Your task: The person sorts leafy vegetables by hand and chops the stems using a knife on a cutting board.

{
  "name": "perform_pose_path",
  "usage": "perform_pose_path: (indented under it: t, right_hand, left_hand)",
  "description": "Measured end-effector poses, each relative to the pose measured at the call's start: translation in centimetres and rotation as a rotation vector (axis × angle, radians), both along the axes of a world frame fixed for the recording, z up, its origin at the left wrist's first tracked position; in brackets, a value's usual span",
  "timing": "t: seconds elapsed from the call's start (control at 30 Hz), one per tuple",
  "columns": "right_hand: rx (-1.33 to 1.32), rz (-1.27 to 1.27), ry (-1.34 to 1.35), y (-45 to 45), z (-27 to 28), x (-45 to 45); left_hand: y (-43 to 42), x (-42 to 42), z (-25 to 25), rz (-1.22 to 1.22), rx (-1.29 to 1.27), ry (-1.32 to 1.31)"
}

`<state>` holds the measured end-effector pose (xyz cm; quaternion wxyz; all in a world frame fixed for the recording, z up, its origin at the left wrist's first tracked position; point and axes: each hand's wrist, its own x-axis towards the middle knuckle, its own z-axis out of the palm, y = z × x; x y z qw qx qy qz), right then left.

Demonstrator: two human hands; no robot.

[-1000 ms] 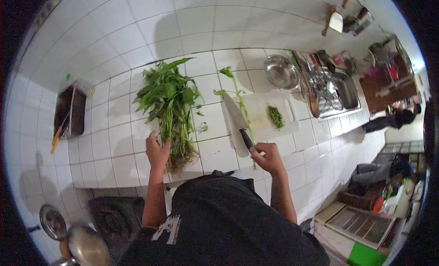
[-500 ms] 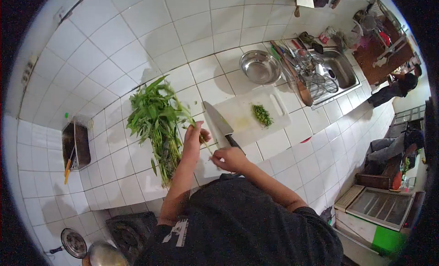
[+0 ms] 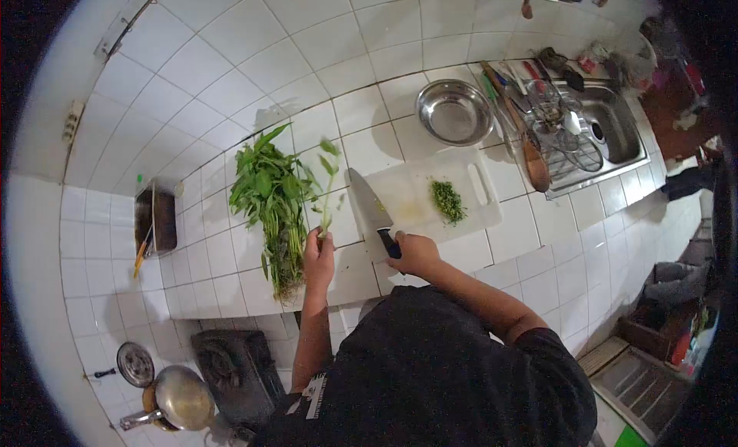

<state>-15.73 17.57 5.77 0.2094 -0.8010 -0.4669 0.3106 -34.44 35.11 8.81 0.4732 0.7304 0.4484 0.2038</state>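
Note:
My left hand (image 3: 319, 255) is closed on the lower end of a leafy green stem (image 3: 327, 187), which stands up from the fingers between the bunch and the knife. Just left of it, a large bunch of leafy greens (image 3: 269, 187) lies on the tiles, roots toward the counter's front edge. My right hand (image 3: 417, 255) is wrapped round the black handle of a knife (image 3: 370, 204). The blade points away from me over the left edge of a white cutting board (image 3: 403, 174). Finely chopped greens (image 3: 447, 202) sit in a small heap on the board's right half.
Behind the board is a steel bowl (image 3: 454, 112). A wooden spoon (image 3: 533, 162) and other utensils lie beside the sink (image 3: 615, 128). At the left stands a metal container (image 3: 164, 216). A stove (image 3: 237, 374) and a pan (image 3: 183, 398) are at the lower left.
The left hand has gone from the bunch to a single stem. The right hand let go of the knife, touched the stem's lower end, and is back on the handle.

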Motion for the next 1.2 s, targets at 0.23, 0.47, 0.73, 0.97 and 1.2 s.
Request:
perform_pose_path:
  t: [0.23, 0.47, 0.73, 0.97, 1.2]
  right_hand:
    - [-0.075, 0.009, 0.194, -0.7, -1.1, 2.5]
    - [-0.046, -0.076, 0.720, -2.6, -3.1, 4.2]
    - [0.127, -0.274, 0.914, -2.9, 2.7, 5.5]
    - [0.375, -0.361, 0.944, -1.6, 5.2, 5.8]
    - [0.513, -0.385, 0.921, -1.7, 4.0, 5.9]
  left_hand:
    - [-4.5, -0.1, -1.3, 0.135, -0.135, -0.161]
    - [-6.6, 2.0, 0.9, 0.200, -0.388, -0.416]
    - [-6.2, 5.9, 4.3, 0.161, -0.243, -0.531]
    - [-5.7, 6.4, 4.5, 0.100, -0.310, -0.504]
    - [-5.5, 5.3, 3.0, 0.065, -0.501, -0.486]
